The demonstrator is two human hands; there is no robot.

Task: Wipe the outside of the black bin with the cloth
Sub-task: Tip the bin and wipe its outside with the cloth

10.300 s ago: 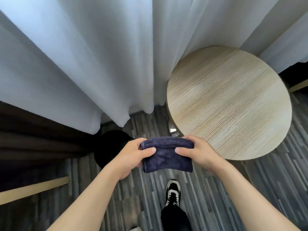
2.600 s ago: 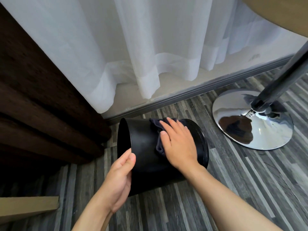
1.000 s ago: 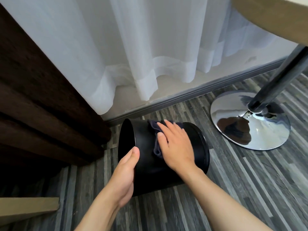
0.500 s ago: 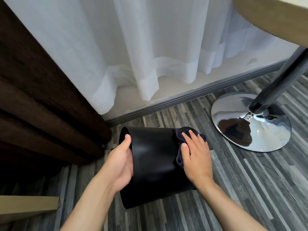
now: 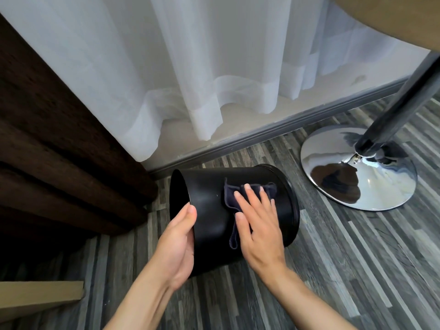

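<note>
The black bin point(image 5: 209, 201) lies on its side on the floor, its open mouth turned to the left. My left hand point(image 5: 177, 241) grips the rim at the mouth, thumb on the outer wall. A dark blue cloth point(image 5: 232, 194) is spread over the upper side of the bin. My right hand point(image 5: 258, 225) lies flat on the cloth with the fingers spread, pressing it against the wall. Part of the cloth hangs down below my thumb.
A chrome table base point(image 5: 357, 170) and its dark pole point(image 5: 400, 101) stand to the right of the bin. White sheer curtains point(image 5: 190, 67) hang behind, a dark brown curtain point(image 5: 59, 129) on the left. A wooden board point(image 5: 40, 295) lies low at left.
My right hand slid the cloth from the bin's base end back toward the middle of the wall. My left hand shifted lower along the rim. The bin rolled slightly.
</note>
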